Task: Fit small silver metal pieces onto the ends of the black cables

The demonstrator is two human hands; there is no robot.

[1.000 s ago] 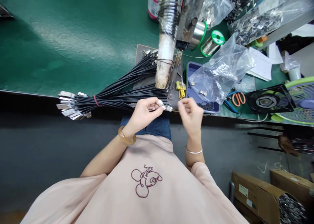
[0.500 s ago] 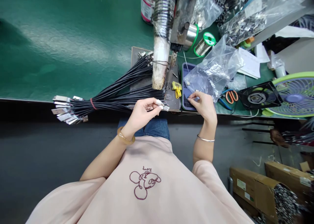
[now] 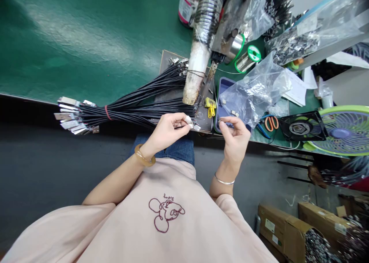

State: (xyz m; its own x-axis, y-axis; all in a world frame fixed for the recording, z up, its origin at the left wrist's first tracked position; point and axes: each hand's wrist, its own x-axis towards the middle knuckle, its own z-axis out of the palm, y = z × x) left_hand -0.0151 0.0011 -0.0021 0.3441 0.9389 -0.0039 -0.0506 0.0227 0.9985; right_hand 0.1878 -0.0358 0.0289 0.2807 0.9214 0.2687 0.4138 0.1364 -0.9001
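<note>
My left hand [image 3: 171, 130] pinches a black cable end between thumb and fingertips, with a small metal connector [image 3: 196, 127] showing past them. White wrapping covers a fingertip of that hand. Just under it lies a bundle of black cables [image 3: 144, 95], tied with a red band [image 3: 107, 112], metal plugs [image 3: 73, 115] at its left end. My right hand [image 3: 236, 140] is closed in a pinch over the front of a purple tray [image 3: 227, 83]. A tiny dark piece [image 3: 219, 119] shows at its fingertips, too small to name. Small parts lie in the tray.
A taped exhaust hose [image 3: 194, 69] and a soldering iron [image 3: 208, 78] hang above the cables. Around the tray are a yellow clip [image 3: 211, 107], a plastic bag [image 3: 265, 88], solder spools [image 3: 248, 59], orange-handled pliers [image 3: 271, 123], a black fan [image 3: 302, 127] and a green fan [image 3: 343, 132].
My right hand has moved slightly left and turned, its fingertips now near the tray's left edge. My left hand keeps its pinch on the cable. The view has shifted a little.
</note>
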